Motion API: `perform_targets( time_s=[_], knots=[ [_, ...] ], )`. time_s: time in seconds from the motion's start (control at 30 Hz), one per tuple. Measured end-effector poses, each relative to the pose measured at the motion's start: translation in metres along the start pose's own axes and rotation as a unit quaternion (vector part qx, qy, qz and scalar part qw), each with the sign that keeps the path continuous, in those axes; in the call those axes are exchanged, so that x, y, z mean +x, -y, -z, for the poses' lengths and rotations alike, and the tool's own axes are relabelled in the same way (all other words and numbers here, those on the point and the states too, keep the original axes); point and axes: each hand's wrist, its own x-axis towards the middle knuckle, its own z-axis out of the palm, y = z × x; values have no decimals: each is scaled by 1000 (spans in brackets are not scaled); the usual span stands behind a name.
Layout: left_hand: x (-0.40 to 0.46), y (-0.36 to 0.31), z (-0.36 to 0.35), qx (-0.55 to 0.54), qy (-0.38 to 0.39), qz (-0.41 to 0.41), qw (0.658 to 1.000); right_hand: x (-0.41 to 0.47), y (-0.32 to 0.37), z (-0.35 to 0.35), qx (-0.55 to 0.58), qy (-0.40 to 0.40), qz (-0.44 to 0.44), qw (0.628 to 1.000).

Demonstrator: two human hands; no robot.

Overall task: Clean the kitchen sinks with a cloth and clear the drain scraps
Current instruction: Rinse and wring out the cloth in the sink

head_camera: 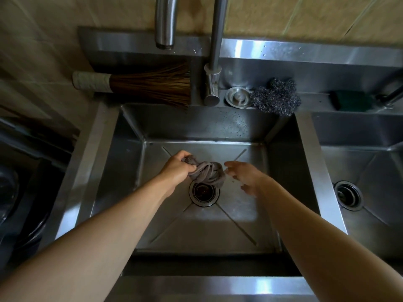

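My left hand [177, 168] grips one end of the grey cloth [207, 172], fingers [192, 167] curled tight round it, and the cloth hangs from that fist twisted into ropy coils, its bunched lower part hovering just over the back edge of the drain [204, 194] in the left sink [130, 153] — whether it touches the metal there I cannot tell. My right hand [246, 176] is just beside the cloth's free end, fingers spread and relaxed, holding nothing; the fingertips look blurred. Dark scraps sit inside the drain strainer. The basin floor shows pressed diagonal creases running to the drain, and the back wall is dotted with water drops. Behind the basin, on the ledge, a bamboo brush [139, 85] lies on its side at the left, the tap [214, 62] rises in the middle, and to its right sit a round metal plug [237, 97], a steel wool scourer [275, 97] and a green sponge [351, 100]. The right sink [370, 136] has its own drain — well apart from my hands
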Motion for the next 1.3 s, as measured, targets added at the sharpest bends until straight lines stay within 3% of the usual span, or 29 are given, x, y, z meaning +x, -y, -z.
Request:
perform_targets(
  time_s=[0.17,0.23,0.33,0.47,0.57,0.7,0.83,0.97,1.1,1.3],
  knots=[
    [-19,-8,5,-34,24,17,999,-16,-8,-12,122,39,-36,991],
    [-27,-14,8,-50,45,18,998,-27,1,-19,201,39,-6,979],
    [-42,-23,15,-86,46,49,994,-44,13,-17,285,-22,76,955],
    [-60,-38,25,-143,36,93,985,-85,33,-3,351,21,164,922],
    [-75,-56,29,-114,80,78,987,-114,48,5,346,47,207,914],
    [-97,-80,36,-57,137,-34,988,-149,65,10,283,24,254,925],
    [-115,-101,37,-61,95,-123,986,-184,80,18,218,-122,308,918],
    [-129,-111,41,-93,67,-107,988,-202,78,36,206,-221,303,904],
    [-137,-115,41,-102,65,-72,990,-214,76,54,284,-219,301,884],
    [-154,-127,18,8,49,-43,998,-224,93,76,178,-247,343,889]
  ],
)
